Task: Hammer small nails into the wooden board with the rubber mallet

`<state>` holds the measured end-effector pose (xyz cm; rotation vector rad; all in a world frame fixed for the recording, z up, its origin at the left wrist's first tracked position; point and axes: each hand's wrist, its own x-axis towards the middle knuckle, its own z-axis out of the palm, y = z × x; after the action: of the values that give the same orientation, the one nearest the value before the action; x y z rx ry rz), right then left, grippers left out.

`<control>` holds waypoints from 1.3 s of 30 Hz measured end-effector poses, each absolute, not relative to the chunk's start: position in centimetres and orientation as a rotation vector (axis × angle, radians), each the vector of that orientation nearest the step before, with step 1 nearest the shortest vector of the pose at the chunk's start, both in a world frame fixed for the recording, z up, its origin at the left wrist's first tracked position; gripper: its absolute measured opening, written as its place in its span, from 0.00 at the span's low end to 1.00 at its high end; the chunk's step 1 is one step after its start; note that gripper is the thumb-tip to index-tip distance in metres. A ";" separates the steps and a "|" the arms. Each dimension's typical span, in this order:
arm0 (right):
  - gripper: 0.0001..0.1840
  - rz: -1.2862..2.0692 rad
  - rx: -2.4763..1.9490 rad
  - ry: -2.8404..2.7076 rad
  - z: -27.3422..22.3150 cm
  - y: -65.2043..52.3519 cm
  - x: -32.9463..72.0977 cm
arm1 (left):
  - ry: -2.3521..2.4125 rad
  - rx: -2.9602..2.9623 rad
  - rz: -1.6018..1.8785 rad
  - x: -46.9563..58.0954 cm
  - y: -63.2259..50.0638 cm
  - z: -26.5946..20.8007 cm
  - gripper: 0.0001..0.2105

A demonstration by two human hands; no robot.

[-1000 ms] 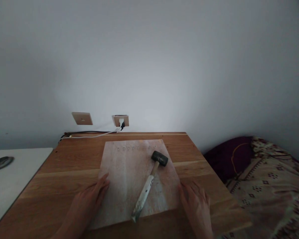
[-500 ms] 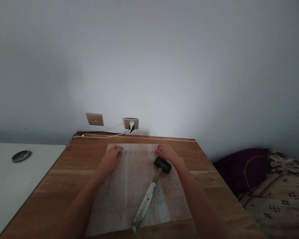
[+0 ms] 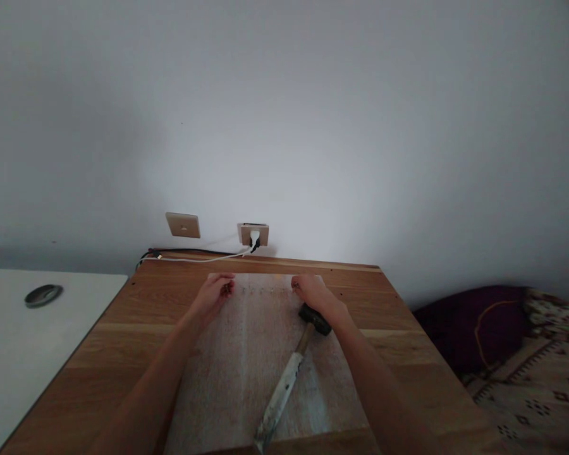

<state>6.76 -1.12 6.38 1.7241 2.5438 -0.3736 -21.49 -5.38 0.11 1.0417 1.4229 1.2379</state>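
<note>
A whitish, worn board (image 3: 227, 379) lies on the wooden table. Along its far edge runs a row of several small metal pieces (image 3: 262, 290), too small to name surely. My left hand (image 3: 213, 294) is at the row's left end, its fingers curled round small dark metal pieces. At the right end, my right hand (image 3: 313, 292) is closed in a pinch over the row; what it grips is hidden. A black-headed mallet (image 3: 315, 320) rests aslant on the board below my right hand, its white-smeared handle toward me.
The wooden table (image 3: 123, 344) meets the wall, where a plug sits in a socket (image 3: 260, 235) and white and black cables (image 3: 203, 258) trail left. A white surface (image 3: 9, 360) with a dark oval dish (image 3: 43, 295) adjoins at left. Patterned fabric (image 3: 545, 392) lies at right.
My right hand has shifted inward along the row, over its right-hand pieces. The left hand's fingers are curled more tightly. The view has shifted slightly; the mallet lies as before.
</note>
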 end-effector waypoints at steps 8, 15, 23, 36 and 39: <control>0.12 -0.464 1.694 2.576 7.1 -1.7 4.0 | 1.651 2.134 0.511 -20.3 -4.9 0.8 0.03; 0.13 -0.717 1.781 2.624 6.7 -1.8 3.9 | 1.610 2.385 0.236 -20.4 -4.0 1.8 0.08; 0.14 -1.809 1.982 2.748 6.1 -2.0 4.4 | 1.730 1.868 0.903 -20.1 -3.9 1.3 0.13; 0.17 -1.965 2.132 2.440 4.1 -1.8 2.1 | 1.755 2.213 0.386 -17.8 -4.8 1.6 0.07; 0.13 -1.509 2.150 2.493 4.1 -2.0 1.8 | 1.639 2.352 0.298 -17.8 -4.3 1.9 0.07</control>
<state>1.76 -1.96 4.08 2.1501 2.4926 -1.5085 -17.82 -4.33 1.95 2.3522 1.6390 0.2977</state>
